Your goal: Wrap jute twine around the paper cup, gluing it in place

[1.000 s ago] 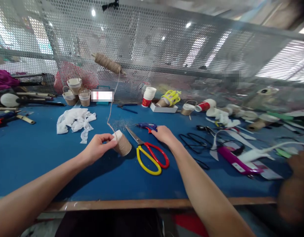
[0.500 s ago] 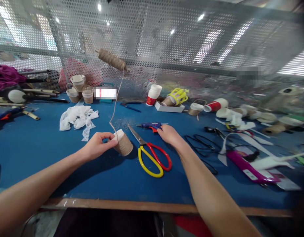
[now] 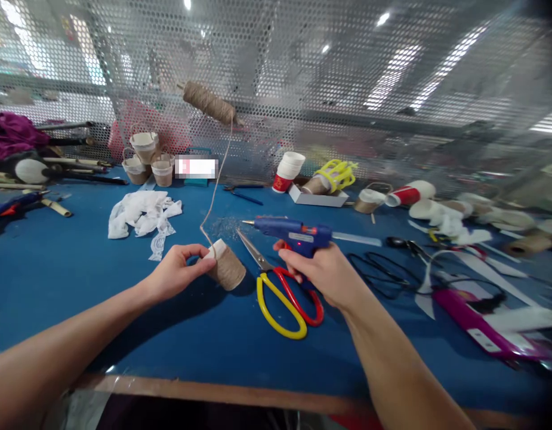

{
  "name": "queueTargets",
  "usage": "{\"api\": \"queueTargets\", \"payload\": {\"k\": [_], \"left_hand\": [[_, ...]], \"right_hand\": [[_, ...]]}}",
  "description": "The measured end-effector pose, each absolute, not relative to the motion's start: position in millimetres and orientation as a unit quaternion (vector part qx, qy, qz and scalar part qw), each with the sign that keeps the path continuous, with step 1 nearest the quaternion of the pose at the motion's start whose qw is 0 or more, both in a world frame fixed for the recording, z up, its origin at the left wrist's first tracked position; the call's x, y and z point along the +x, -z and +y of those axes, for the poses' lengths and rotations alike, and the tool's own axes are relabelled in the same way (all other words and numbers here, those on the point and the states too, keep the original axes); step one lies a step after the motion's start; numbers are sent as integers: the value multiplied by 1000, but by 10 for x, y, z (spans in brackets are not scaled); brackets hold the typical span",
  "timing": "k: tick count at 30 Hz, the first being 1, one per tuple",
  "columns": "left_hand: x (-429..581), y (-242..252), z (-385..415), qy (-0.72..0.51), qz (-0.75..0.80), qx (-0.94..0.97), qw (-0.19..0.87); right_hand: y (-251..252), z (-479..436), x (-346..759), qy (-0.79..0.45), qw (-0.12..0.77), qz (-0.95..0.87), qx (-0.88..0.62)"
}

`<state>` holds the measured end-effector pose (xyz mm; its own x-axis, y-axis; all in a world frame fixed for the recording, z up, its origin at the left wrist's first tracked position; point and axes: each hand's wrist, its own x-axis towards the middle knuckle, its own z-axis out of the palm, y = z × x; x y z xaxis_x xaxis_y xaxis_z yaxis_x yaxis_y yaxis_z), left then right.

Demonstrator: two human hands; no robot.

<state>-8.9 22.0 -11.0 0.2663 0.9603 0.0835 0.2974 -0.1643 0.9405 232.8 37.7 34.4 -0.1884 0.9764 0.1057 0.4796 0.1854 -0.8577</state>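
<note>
My left hand (image 3: 177,272) pinches the white rim of a paper cup (image 3: 228,269) wrapped in brown twine, which lies tilted on its side. From the cup, a strand of twine (image 3: 216,186) runs up to a spool (image 3: 208,104) on the mesh. My right hand (image 3: 324,269) is closed around the handle of a blue hot glue gun (image 3: 293,230), raised above the table, its nozzle pointing left and a clear glue stick (image 3: 358,239) out the back. Below it lie scissors (image 3: 282,304) with one yellow and one red handle.
White lace (image 3: 144,212) lies at left, with several twine-covered cups (image 3: 145,149) behind it. A stack of paper cups (image 3: 289,170) and a white box (image 3: 318,196) stand at the back. On the right are a black cable (image 3: 374,272) and a purple power strip (image 3: 472,322).
My right hand has taken the glue gun by its handle, lifted it off the table and brought it nearer. My left hand keeps its pinch on the cup. The view has shifted slightly.
</note>
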Motion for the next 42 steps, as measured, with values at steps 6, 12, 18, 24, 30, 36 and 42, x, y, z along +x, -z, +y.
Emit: {"api": "queueTargets", "payload": {"k": [6,12,18,24,30,36,42], "left_hand": [[-83,134,232,-401,478,629,465],[-82,133,220,-396,500,651,411],[-68,100,194,-392,497,673,382],[-67,96,200,-396,496,672,382],[-78,120,212,-394,489,682,376],[-66,94,197,-391,490,683,375],[-64,87,190,-389,490,685,373]], "right_hand": [[-372,153,2169,-318,265,-751,-514],[-379,68,2120,-231,236,-796,-506],[-351,40,2101,-239,245,-795,-501],[-355,54,2096,-227,246,-807,-488],[-389,25,2075,-193,247,-812,-492],[-371,16,2073,-194,246,-804,-505],[-363,40,2073,-198,247,-808,-497]]}}
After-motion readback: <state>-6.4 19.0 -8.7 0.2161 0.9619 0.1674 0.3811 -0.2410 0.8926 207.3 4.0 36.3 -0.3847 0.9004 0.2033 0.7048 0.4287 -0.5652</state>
